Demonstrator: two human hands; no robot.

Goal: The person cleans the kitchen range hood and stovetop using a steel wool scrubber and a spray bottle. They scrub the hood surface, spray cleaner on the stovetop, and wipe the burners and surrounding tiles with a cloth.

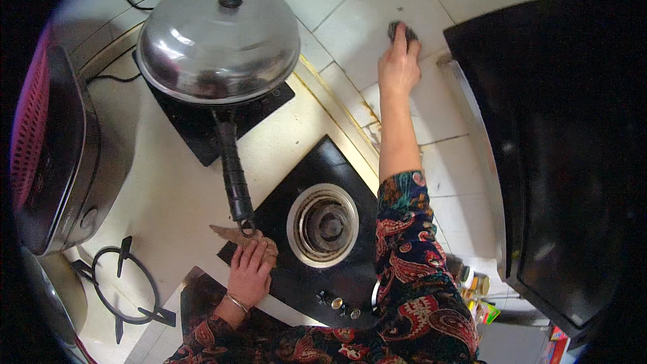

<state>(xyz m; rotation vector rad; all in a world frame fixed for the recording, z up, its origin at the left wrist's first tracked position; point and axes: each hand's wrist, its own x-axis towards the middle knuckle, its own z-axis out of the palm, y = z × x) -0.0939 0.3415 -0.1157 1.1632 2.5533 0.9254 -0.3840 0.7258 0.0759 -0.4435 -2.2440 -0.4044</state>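
My right hand reaches far out to the tiled wall. It grips a dark scouring pad, pressed against a white tile. My left hand lies on a brown cloth at the corner of the black gas hob, beside the ring at the end of the wok's handle. Whether its fingers grip the cloth or only rest on it is hard to see. The hob's round burner is uncovered, with brownish grime inside its metal ring.
A wok under a domed metal lid stands on a black induction cooker. A pan support lies on the pale counter. At left is a dark appliance with a pink basket. A black range hood overhangs the right side.
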